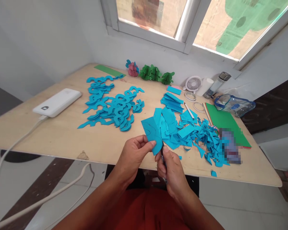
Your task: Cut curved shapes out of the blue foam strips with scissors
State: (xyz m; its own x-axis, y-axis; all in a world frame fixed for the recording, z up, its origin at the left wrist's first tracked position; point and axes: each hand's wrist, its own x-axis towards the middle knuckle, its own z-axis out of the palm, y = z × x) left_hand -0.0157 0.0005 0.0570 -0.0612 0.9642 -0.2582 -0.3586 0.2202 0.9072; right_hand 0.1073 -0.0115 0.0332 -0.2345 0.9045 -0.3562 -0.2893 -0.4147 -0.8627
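Note:
Between the thumb and fingers of my left hand [134, 153] is a piece of blue paper [150, 129] with a curved line drawn on it and a rounded lower edge. My right hand [170, 166] is closed round a pair of scissors [162, 155], mostly hidden by the fingers. The scissors meet the paper's right edge; how far the blades are apart I cannot tell. Just beyond the hands lie loose blue sheets [169, 123] and a heap of blue paper scraps [207, 135]. Curved blue cut-outs [121, 108] are piled to the left.
A white power bank [57, 102] with a cable lies at the left. Along the back stand green paper figures [155, 72], a pink one [132, 69], a small fan [193, 83] and a bottle [217, 84]. A pen [189, 111], clear pouch [235, 104] and green sheets [228, 123] are rightward.

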